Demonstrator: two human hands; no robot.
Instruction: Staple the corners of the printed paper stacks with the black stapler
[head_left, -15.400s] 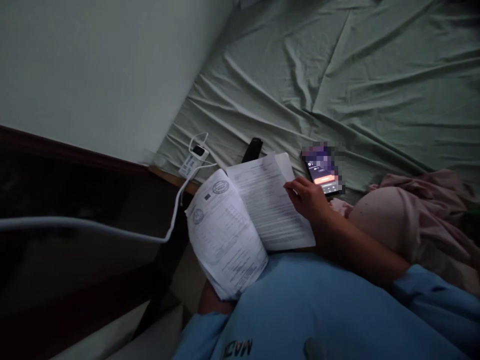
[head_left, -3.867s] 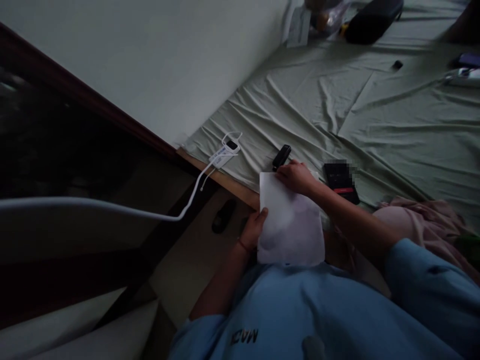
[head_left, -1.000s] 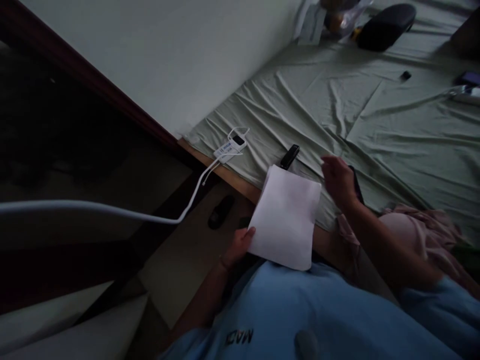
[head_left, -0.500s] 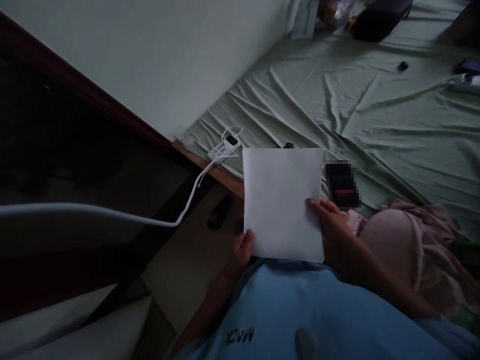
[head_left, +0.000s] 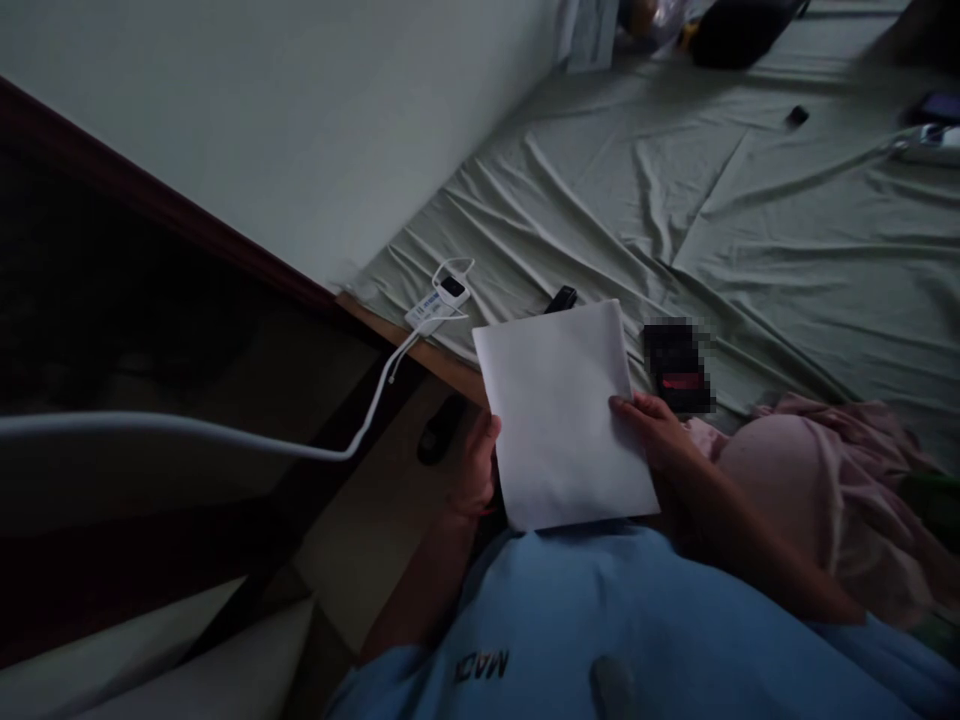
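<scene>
The right hand [head_left: 654,428] is closed on the right edge of the paper [head_left: 566,415], its thumb laid flat on top and its other fingers mostly out of sight underneath. The left hand [head_left: 478,465] is cupped against the left edge, thumb tip up beside it; the rest of its fingers are hidden, so how tightly it grips cannot be told. A red band [head_left: 480,512] circles the left wrist.

The paper lies between the two hands, slightly turned, with its blank white side up and its near edge meeting the blue shirt [head_left: 600,600]. Whether it is one sheet or several cannot be told from here.

Just past the far edge, a black object [head_left: 561,298] sticks out, partly covered by the paper. To the right, near the right hand, a phone [head_left: 679,370] lies on the bed, its screen dark and blurred out apart from a red bar. Beyond the right forearm is a heap of pink cloth [head_left: 862,430].

To the left of the paper, by the wooden edge [head_left: 446,368] of the bed, a white gadget [head_left: 454,290] with a dark screen rests on a printed card [head_left: 427,313]. A thick white cable [head_left: 187,425] runs in from the left side towards it. Below, on the floor, is a dark slipper [head_left: 441,432].

Farther off, the wrinkled green sheet [head_left: 720,250] carries a small black item [head_left: 797,116] and a black case [head_left: 742,35].
</scene>
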